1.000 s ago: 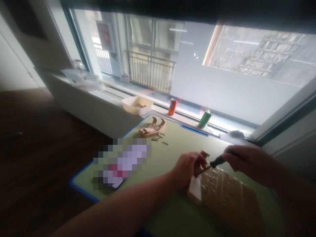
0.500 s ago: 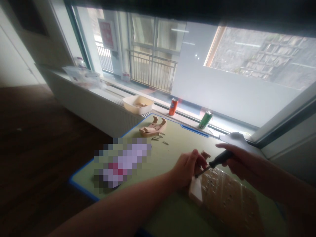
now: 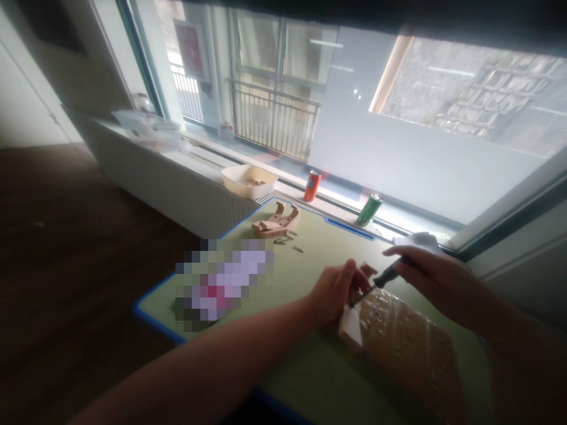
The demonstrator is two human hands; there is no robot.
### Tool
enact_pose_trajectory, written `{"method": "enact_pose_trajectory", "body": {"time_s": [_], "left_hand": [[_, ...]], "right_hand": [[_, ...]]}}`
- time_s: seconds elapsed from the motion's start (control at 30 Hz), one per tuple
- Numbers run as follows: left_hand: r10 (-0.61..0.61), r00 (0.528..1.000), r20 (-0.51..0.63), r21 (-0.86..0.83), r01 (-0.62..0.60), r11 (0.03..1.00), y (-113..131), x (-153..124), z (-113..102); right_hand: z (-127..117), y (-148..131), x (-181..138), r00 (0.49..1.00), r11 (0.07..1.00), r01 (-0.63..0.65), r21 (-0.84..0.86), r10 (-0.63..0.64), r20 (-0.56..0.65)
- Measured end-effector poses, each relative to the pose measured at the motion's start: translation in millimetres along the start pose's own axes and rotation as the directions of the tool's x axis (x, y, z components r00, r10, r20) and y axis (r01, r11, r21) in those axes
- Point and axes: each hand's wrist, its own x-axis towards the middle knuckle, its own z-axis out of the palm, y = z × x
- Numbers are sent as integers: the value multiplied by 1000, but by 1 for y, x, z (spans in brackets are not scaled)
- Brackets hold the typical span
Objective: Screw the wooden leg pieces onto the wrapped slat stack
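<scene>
My right hand [image 3: 419,268] is closed around the black handle of a screwdriver [image 3: 386,275], its index finger extended along the top. The shaft slants down to the left, and its tip meets a pale wooden piece [image 3: 351,327] close to my left fingers. My left hand [image 3: 335,292] grips that piece from its left side, thumb and fingers bent. The exact tip contact is partly hidden by the fingers. Under and beside the piece lies a brown board [image 3: 411,348] covered in clear, wrinkled plastic.
Curved wooden parts [image 3: 278,224] lie at the table's far side with several screws [image 3: 283,239] nearby. A pixelated purple object [image 3: 234,277] rests on the left. An orange can [image 3: 312,186], a green can [image 3: 369,210] and a cream tray [image 3: 250,184] stand along the window.
The right hand has turned over the screwdriver handle, its fingers shifting position. The screwdriver tip stays at the wooden piece, and the left hand keeps its grip. The view has shifted slightly.
</scene>
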Motion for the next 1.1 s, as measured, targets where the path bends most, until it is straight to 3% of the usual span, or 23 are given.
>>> {"method": "enact_pose_trajectory", "body": {"time_s": [0.2, 0.47, 0.8, 0.9, 1.03, 1.1], "left_hand": [[2, 999, 32, -27, -1, 1000, -1, 1, 0], [5, 999, 40, 2, -5, 1000, 1, 1, -1], [9, 997, 79, -20, -8, 1000, 4, 1, 0], [12, 997, 75, -22, -10, 1000, 4, 1, 0], [-2, 998, 58, 9, 1, 1000, 3, 2, 0], [0, 998, 68, 12, -1, 1000, 2, 2, 0]], "right_hand": [[-7, 8, -12, 986, 999, -29, 29, 24, 166], [2, 4, 6, 990, 982, -138, -126, 140, 6], [-12, 8, -23, 989, 986, 145, -88, -144, 21], [-11, 1, -22, 994, 988, 100, -116, -95, 51], [-2, -11, -8, 990, 969, -67, -240, 33, -140], [0, -10, -4, 987, 959, -106, -262, 70, -144]]}}
